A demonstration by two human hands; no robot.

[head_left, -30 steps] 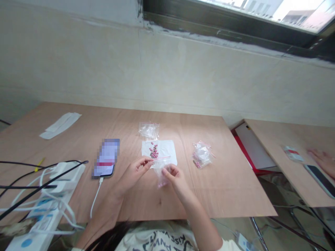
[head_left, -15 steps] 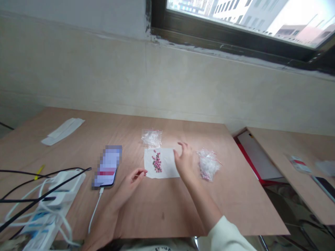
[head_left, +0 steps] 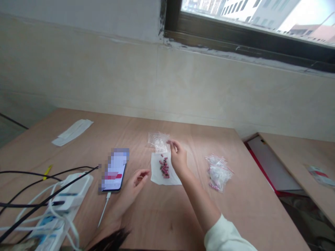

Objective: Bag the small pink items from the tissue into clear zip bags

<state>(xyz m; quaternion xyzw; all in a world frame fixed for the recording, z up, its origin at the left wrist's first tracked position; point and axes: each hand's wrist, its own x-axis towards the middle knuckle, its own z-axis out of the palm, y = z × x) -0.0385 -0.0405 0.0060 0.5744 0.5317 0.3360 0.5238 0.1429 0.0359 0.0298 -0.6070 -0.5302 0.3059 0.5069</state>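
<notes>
Several pink and dark beads (head_left: 164, 168) lie in a small heap on a white paper sheet (head_left: 173, 178). Just beyond the sheet is a clear plastic bag (head_left: 158, 141). My right hand (head_left: 179, 157) reaches over the sheet, its thumb and forefinger pinched at the right edge of that bag; what is between the fingertips is too small to make out. My left hand (head_left: 137, 181) rests left of the sheet with curled fingers, thumb and forefinger close together, and anything between them cannot be made out. Further right lie more clear bags (head_left: 219, 172) with some pink beads inside.
A phone (head_left: 114, 170) on a white cable lies to the left. Beyond it are white strips (head_left: 72, 132). A power strip (head_left: 70, 195) with tangled cables fills the near left of the table (head_left: 157, 216). A second table (head_left: 300, 150) stands at the right.
My right hand has moved left and away from me, to the far clear bag, and its spread fingers have come together. The whole view has shifted slightly.
</notes>
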